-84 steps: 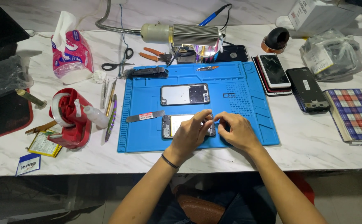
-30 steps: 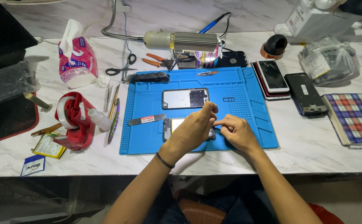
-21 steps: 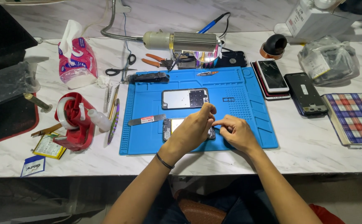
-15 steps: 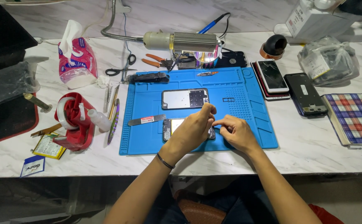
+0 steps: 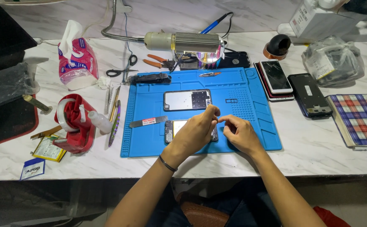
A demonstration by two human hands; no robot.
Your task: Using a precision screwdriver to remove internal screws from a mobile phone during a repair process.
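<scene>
While pinching, both hands [image 5: 217, 132] curled.

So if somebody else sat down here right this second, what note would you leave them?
Left hand: over the opened phone on the blue mat, thumb and forefinger pinched; whether they hold anything is too small to tell.
Right hand: beside it on the mat, fingertips close to the left hand's, apparently empty.
Second opened phone lies just above; a flat metal pry tool to the left.
Done: both phones lie opened.
Left: both are yet to be closed.
</scene>
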